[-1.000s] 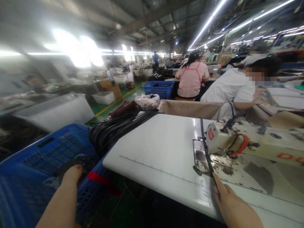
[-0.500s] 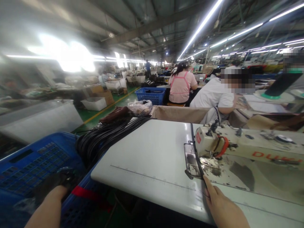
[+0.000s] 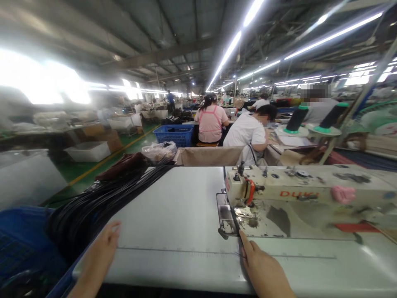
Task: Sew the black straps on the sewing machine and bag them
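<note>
My right hand (image 3: 259, 263) is closed on the near end of a thin black strip (image 3: 234, 219), which runs over the white table (image 3: 173, 207) beside the needle area of the sewing machine (image 3: 279, 186). My left hand (image 3: 104, 244) is above the table's left edge, fingers apart and slightly curled, with nothing in it. A bundle of long black strips (image 3: 102, 194) hangs over the left side of the table, just beyond my left hand. A printed ruler line crosses the table between my hands.
A blue crate (image 3: 21, 223) stands at the lower left. Behind the table is a beige cloth-lined bin (image 3: 207, 156), with two seated people beyond it. Thread cones (image 3: 296, 120) stand behind the machine, and a pink object (image 3: 343, 193) sits on its arm.
My left hand has come up out of the blue crate to the table's left edge. The view has turned right. My right hand still holds the strip's end.
</note>
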